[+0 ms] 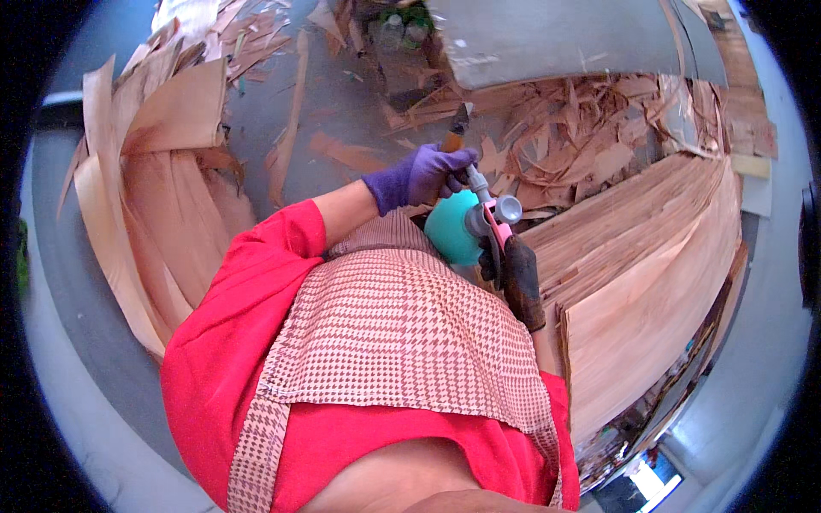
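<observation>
My left hand (421, 177), in a purple glove, is closed around a knife (456, 135) with a wood-coloured handle, its dark and pale tip pointing away from me. The fingers of that hand also touch the grey nozzle of a spray bottle (451, 229). The bottle has a round teal body, with a grey and pink pump head. My right hand (520, 278), in a dark glove, grips the bottle by its pump head; some of its fingers are hidden behind it. Both hands are close together in front of my checked apron (402, 333).
A tall stack of thin wood veneer sheets (641, 248) stands at my right. More curled veneer sheets (162, 214) lean at the left. Torn veneer scraps (573, 145) litter the floor ahead, below a grey panel (573, 43). Clear bottles (400, 32) sit at the far side.
</observation>
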Action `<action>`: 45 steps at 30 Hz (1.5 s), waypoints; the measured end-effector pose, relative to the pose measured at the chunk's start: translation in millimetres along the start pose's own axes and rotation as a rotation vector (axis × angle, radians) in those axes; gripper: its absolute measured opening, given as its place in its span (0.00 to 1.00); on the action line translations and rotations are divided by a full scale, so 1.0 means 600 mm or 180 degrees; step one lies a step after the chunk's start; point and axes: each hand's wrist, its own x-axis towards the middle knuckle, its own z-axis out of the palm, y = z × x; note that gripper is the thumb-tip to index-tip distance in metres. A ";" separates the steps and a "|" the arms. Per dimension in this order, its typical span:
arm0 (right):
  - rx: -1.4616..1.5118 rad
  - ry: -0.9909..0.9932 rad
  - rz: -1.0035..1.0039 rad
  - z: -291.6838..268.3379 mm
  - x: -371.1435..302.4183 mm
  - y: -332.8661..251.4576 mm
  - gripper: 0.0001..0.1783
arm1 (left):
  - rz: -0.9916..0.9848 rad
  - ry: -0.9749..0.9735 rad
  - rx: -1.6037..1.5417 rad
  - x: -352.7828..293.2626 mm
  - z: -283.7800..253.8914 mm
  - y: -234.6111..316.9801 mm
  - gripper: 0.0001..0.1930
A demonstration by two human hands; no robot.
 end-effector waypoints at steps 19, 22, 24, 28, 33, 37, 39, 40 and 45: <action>-0.0696 -0.1631 -0.0622 0.026 0.054 -0.169 0.16 | 0.0907 0.1160 -0.0665 -0.140 -0.013 0.068 0.16; 0.0375 -0.1228 0.0176 0.101 0.243 -0.135 0.14 | 0.0515 0.1818 -0.0601 -0.088 -0.158 0.087 0.16; 0.1367 -0.1200 0.0664 0.117 0.343 -0.098 0.13 | 0.0563 0.1941 -0.0743 -0.085 -0.235 0.061 0.14; 0.1952 -0.0902 0.0829 0.155 0.509 0.026 0.13 | 0.0307 0.2548 -0.1218 -0.120 -0.352 0.031 0.11; 0.0853 -0.0739 0.0532 0.155 0.675 0.121 0.19 | -0.0111 0.2859 -0.1164 -0.166 -0.469 -0.010 0.10; 0.1061 -0.0380 0.0547 0.161 0.793 0.098 0.21 | -0.0232 0.3269 -0.1273 -0.176 -0.500 0.024 0.11; 0.1763 -0.0032 0.0848 0.172 0.840 0.066 0.21 | -0.0355 0.3187 -0.1258 -0.182 -0.541 0.011 0.12; 0.2012 0.0085 0.0956 0.173 0.866 0.057 0.22 | -0.0400 0.3145 -0.1251 -0.181 -0.558 0.006 0.12; 0.2671 0.0504 0.1312 0.188 0.976 0.049 0.24 | -0.0543 0.3298 -0.1448 -0.154 -0.552 0.027 0.13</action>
